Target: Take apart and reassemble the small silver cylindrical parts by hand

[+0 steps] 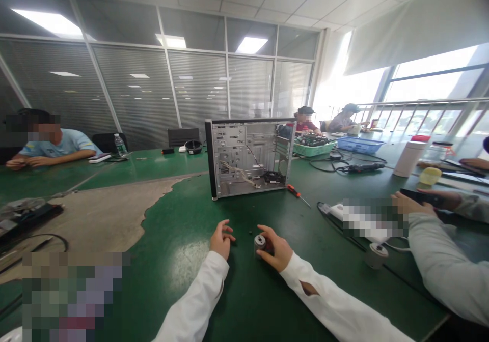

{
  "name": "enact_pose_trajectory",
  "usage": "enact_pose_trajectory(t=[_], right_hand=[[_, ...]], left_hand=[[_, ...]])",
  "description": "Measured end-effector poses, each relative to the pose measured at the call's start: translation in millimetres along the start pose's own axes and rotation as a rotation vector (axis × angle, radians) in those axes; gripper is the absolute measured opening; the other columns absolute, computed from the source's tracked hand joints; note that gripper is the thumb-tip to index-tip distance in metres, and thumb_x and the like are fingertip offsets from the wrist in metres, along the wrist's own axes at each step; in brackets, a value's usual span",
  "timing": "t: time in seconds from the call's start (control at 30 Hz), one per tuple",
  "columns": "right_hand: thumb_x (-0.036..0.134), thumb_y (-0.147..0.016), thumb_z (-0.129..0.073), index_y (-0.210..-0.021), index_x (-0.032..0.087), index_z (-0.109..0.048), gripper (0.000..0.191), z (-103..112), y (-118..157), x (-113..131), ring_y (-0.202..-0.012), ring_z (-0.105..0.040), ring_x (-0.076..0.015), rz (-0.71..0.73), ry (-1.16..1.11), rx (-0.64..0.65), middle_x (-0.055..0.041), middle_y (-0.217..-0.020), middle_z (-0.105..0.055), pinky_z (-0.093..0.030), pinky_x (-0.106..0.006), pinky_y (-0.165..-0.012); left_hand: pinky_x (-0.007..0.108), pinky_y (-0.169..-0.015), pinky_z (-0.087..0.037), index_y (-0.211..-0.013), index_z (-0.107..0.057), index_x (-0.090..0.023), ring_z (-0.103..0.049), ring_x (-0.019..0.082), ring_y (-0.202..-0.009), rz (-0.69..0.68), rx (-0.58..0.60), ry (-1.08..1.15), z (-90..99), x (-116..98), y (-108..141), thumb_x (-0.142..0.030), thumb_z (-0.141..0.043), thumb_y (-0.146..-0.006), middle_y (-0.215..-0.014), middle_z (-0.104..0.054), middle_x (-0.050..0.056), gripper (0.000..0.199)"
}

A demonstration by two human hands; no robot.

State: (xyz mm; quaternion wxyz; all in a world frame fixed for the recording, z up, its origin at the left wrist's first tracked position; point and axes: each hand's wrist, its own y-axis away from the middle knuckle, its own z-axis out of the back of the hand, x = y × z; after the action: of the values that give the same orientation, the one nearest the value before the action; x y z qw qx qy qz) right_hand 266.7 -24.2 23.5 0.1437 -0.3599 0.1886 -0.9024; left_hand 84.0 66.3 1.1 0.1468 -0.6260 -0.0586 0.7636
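At lower centre of the frame, on the green table, I see my right hand clasping a small metal cylinder. My left hand rests beside it, fingers loosely curled and holding nothing. Beyond stands an open computer case, with loose wires and a fan inside.

A silver computer case stands on a green counter with a worn beige patch; white sleeves, an orange-handled screwdriver, blue and green baskets nearby.
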Motion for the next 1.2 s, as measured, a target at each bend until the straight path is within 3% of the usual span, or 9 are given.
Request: enact_pose_trajectory(t=[0.1, 0.17, 0.33, 0.5, 0.67, 0.8, 0.93, 1.1, 1.2], right_hand=[[0.028, -0.068, -0.05, -0.118, 0.021, -0.03, 0.055, 35.0, 36.4, -10.3, -0.064, -0.054, -0.012, -0.016, 0.135, -0.084, -0.0031, -0.091, -0.057, -0.045, -0.026, -0.065], [0.034, -0.07, -0.046, -0.118, 0.02, -0.031, 0.052, 61.0, 64.6, -19.6, -0.067, -0.055, -0.0137, -0.08, 0.252, -0.255, -0.0042, -0.09, -0.058, -0.046, -0.028, -0.067], [0.051, -0.067, -0.044, -0.119, 0.019, -0.031, 0.062, 127.3, 133.0, -45.8, -0.064, -0.059, -0.0194, -0.455, 0.635, -0.667, -0.008, -0.092, -0.058, -0.046, -0.028, -0.051], [0.053, -0.065, -0.044, -0.118, 0.019, -0.033, 0.065, 165.1, 176.1, -79.1, -0.059, -0.06, -0.025, -0.648, 0.827, -0.677, -0.0138, -0.092, -0.059, -0.043, -0.031, -0.041], [0.05, -0.062, -0.05, -0.112, 0.02, -0.039, 0.06, 168.0, 188.2, -114.1, -0.053, -0.059, -0.0257, -0.634, 0.768, -0.598, -0.0123, -0.075, -0.061, -0.042, -0.031, -0.037], [0.05, -0.064, -0.048, -0.113, 0.02, -0.038, 0.058, 158.4, 184.0, -121.0, -0.054, -0.059, -0.0266, -0.648, 0.757, -0.596, -0.0118, -0.077, -0.061, -0.043, -0.032, -0.039], [0.045, -0.072, -0.04, -0.119, 0.018, -0.031, 0.055, 145.0, 173.5, -94.4, -0.071, -0.059, -0.0285, -0.569, 0.859, -0.662, -0.012, -0.091, -0.057, -0.047, -0.038, -0.055], [0.031, -0.072, -0.047, -0.113, 0.021, -0.042, 0.042, 131.9, 142.2, -44.2, -0.09, -0.051, -0.0282, -0.36, 0.94, -0.932, -0.012, -0.107, -0.049, -0.042, -0.04, -0.077], [0.028, -0.074, -0.044, -0.103, 0.02, -0.048, 0.031, 114.5, 104.7, -18.0, -0.086, -0.053, -0.0221, -0.145, 0.729, -0.698, -0.0092, -0.102, -0.051, -0.043, -0.036, -0.077]], left_hand=[[0.02, -0.056, -0.044, -0.099, -0.04, -0.016, -0.056, 0.006, -0.05, 0.01, 0.002, -0.031, -1.3, 1.2, -2.9, 0.004, -0.033, -0.054, -0.073, -0.05, -0.003, 0.05], [0.021, -0.056, -0.044, -0.101, -0.039, -0.017, -0.056, 0.007, -0.051, 0.007, 0.01, -0.048, -2.5, 1.6, -4.3, 0.003, -0.034, -0.055, -0.073, -0.051, -0.003, 0.05], [0.023, -0.057, -0.044, -0.103, -0.039, -0.017, -0.057, 0.008, -0.053, -0.014, 0.025, -0.097, -4.4, 1.4, -5.6, 0.0, -0.034, -0.057, -0.073, -0.051, -0.002, 0.05], [0.023, -0.057, -0.044, -0.102, -0.04, -0.016, -0.058, 0.009, -0.053, -0.025, 0.024, -0.118, -3.4, 1.6, -4.7, -0.001, -0.035, -0.057, -0.072, -0.052, -0.002, 0.048], [0.022, -0.055, -0.043, -0.099, -0.043, -0.016, -0.057, 0.009, -0.053, -0.022, 0.034, -0.126, -2.7, 0.2, -3.2, 0.0, -0.035, -0.056, -0.071, -0.052, -0.002, 0.046], [0.021, -0.054, -0.043, -0.096, -0.045, -0.016, -0.057, 0.008, -0.053, -0.003, 0.028, -0.121, -2.8, -2.6, -2.6, 0.0, -0.036, -0.056, -0.069, -0.052, -0.003, 0.044], [0.02, -0.055, -0.042, -0.096, -0.045, -0.016, -0.056, 0.008, -0.053, 0.018, 0.039, -0.124, -2.0, -4.4, -2.1, 0.0, -0.036, -0.056, -0.069, -0.052, -0.003, 0.045], [0.021, -0.056, -0.043, -0.094, -0.047, -0.017, -0.056, 0.008, -0.052, 0.007, 0.026, -0.116, -1.5, -3.0, -1.8, 0.0, -0.035, -0.056, -0.067, -0.053, -0.004, 0.043], [0.021, -0.057, -0.043, -0.093, -0.047, -0.016, -0.056, 0.008, -0.051, -0.004, 0.021, -0.119, -1.8, -1.7, -1.9, 0.0, -0.035, -0.057, -0.067, -0.053, -0.004, 0.041]])
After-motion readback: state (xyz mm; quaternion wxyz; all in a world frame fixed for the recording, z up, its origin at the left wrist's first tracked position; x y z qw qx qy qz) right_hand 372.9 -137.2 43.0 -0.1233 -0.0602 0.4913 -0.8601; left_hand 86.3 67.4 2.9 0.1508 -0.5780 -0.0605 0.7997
